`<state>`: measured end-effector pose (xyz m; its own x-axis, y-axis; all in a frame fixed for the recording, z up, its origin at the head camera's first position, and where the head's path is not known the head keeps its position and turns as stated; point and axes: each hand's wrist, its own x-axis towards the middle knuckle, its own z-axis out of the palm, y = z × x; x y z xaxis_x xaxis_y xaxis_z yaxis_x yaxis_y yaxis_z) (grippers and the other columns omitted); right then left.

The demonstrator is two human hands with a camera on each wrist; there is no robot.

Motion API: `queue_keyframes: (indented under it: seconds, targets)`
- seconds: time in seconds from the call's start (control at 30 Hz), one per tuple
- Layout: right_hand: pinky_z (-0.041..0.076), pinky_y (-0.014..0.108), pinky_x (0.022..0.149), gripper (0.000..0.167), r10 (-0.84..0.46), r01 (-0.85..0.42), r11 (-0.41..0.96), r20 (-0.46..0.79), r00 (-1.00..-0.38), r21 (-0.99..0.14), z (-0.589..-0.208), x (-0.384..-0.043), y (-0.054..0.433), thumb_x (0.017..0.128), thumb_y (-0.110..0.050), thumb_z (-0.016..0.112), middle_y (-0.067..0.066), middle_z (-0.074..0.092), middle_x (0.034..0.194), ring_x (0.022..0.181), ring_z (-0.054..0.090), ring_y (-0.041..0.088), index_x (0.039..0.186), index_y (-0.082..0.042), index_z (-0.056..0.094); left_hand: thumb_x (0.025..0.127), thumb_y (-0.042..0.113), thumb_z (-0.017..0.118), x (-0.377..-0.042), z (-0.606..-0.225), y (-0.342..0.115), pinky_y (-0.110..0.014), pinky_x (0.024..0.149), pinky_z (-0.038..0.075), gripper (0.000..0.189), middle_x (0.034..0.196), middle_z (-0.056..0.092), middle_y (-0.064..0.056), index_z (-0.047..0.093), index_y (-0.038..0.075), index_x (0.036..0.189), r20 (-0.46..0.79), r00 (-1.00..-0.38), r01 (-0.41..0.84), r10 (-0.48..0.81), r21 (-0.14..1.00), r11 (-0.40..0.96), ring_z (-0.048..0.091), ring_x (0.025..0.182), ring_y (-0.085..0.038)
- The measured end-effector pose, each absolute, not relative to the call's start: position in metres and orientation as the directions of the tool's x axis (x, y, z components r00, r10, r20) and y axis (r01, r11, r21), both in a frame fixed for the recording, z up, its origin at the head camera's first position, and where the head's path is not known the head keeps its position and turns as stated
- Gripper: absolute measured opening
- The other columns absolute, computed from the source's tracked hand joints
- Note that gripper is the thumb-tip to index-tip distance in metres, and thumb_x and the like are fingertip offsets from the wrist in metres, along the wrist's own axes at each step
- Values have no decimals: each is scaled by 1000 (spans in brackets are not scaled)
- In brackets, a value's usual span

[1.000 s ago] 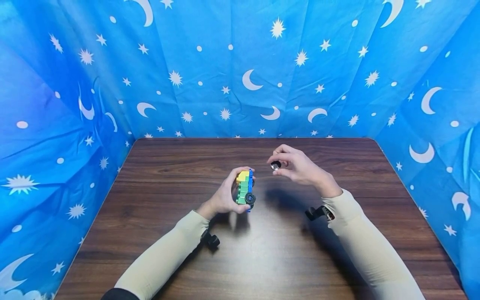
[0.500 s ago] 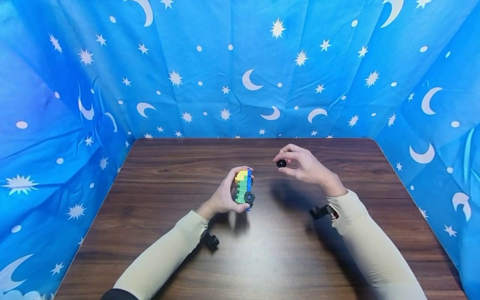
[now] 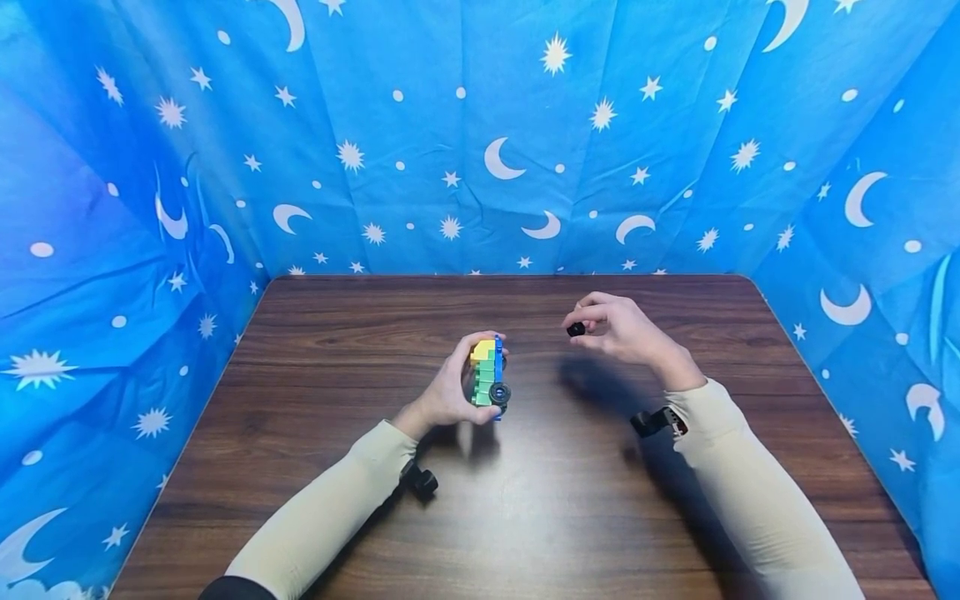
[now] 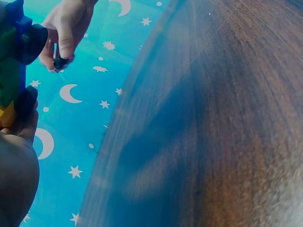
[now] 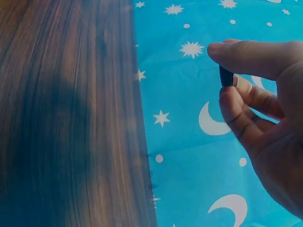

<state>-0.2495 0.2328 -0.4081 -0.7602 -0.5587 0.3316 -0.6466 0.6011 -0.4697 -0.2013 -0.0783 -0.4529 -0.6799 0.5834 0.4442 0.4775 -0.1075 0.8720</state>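
Note:
My left hand (image 3: 447,390) grips a toy car (image 3: 486,375) made of green, yellow and blue building bricks, held above the table. A black wheel (image 3: 499,393) shows on the car's near end, and the left wrist view has another wheel (image 4: 27,101) close to the fingers. To the right, my right hand (image 3: 618,333) pinches a small loose black wheel (image 3: 576,329) between thumb and fingertips, apart from the car. In the right wrist view this loose wheel (image 5: 226,76) is seen edge-on.
A dark wood-grain table (image 3: 360,333) lies under both hands. Blue cloth (image 3: 420,133) with white moons and stars hangs behind it and along both sides. Black wrist cameras (image 3: 420,482) are strapped below the sleeves.
My right hand has drawn away to the right with the loose wheel, which has turned from showing its face to nearly edge-on. The left hand and the car have hardly moved.

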Motion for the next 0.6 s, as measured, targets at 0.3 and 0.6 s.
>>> queue_keyframes:
  seconds: [0.3, 0.6]
  targets:
    - [53, 30, 65, 22, -508, -576, 687, 275, -816, -443, -415, -251, 243, 78, -16, 82, 3, 64, 98, 74, 60, 13, 99, -19, 76, 59, 1, 83, -214, -480, -79, -31, 107, 43, 101, 144, 42, -14, 30, 5, 144, 457, -681, 485, 573, 867, -114, 49, 125, -38]
    - [52, 32, 67, 24, -468, -514, 723, 220, -856, -462, -426, -251, 254, 80, -13, 80, 4, 63, 98, 78, 59, 15, 103, -17, 75, 61, 13, 84, -217, -480, -80, -37, 107, 44, 98, 143, 43, -9, 31, 8, 143, 468, -673, 496, 573, 860, -119, 50, 124, -35]
